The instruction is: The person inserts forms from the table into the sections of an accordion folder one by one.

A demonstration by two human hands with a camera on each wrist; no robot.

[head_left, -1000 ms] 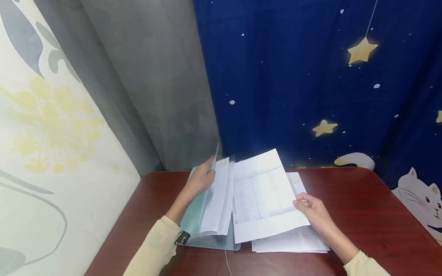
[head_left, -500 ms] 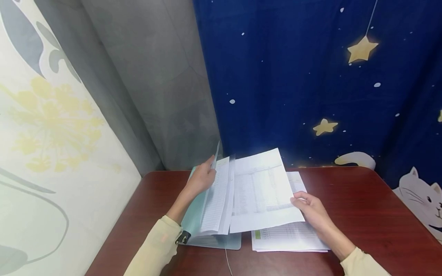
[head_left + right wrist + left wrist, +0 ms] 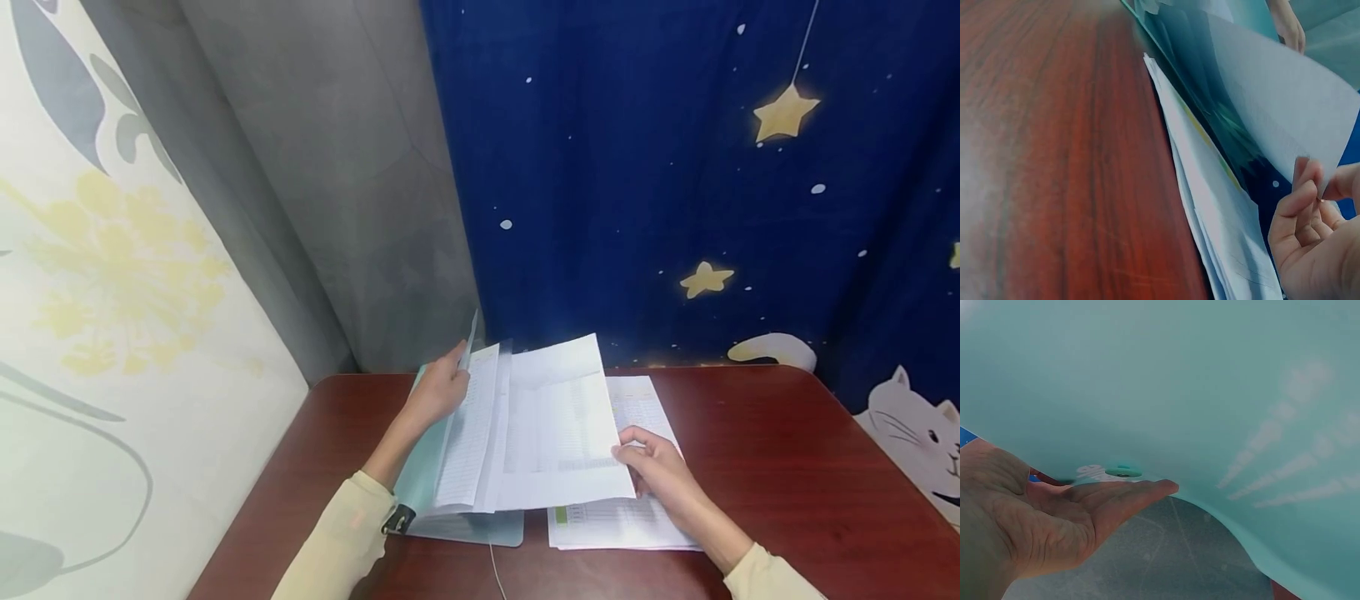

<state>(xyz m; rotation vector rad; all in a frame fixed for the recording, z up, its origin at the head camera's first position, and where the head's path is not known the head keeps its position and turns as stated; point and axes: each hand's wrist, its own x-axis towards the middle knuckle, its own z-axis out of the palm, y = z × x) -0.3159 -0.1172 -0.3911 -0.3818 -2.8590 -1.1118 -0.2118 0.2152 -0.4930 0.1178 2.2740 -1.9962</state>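
A teal document folder (image 3: 418, 471) stands partly raised at the table's middle, with printed pages (image 3: 468, 454) and a clear sleeve inside. My left hand (image 3: 437, 390) holds its lifted cover by the edge. In the left wrist view the cover (image 3: 1147, 381) bulges over my fingers, near a round snap button (image 3: 1124, 472). My right hand (image 3: 663, 479) pinches a printed sheet (image 3: 558, 433) near its lower right corner. The sheet's left side meets the folder's inner pages. In the right wrist view thumb and fingers grip the corner of the curved sheet (image 3: 1285, 100).
Beneath the held sheet, a stack of printed papers (image 3: 626, 525) lies on the dark red table (image 3: 765, 467). A thin white cord (image 3: 495, 571) runs to the table's front. Behind hang a grey curtain (image 3: 360, 208) and a blue starry one (image 3: 600, 167).
My right hand has moved left with the sheet, bringing its left edge in against the folder's pages. More of the paper stack shows. My left hand has stayed on the cover.
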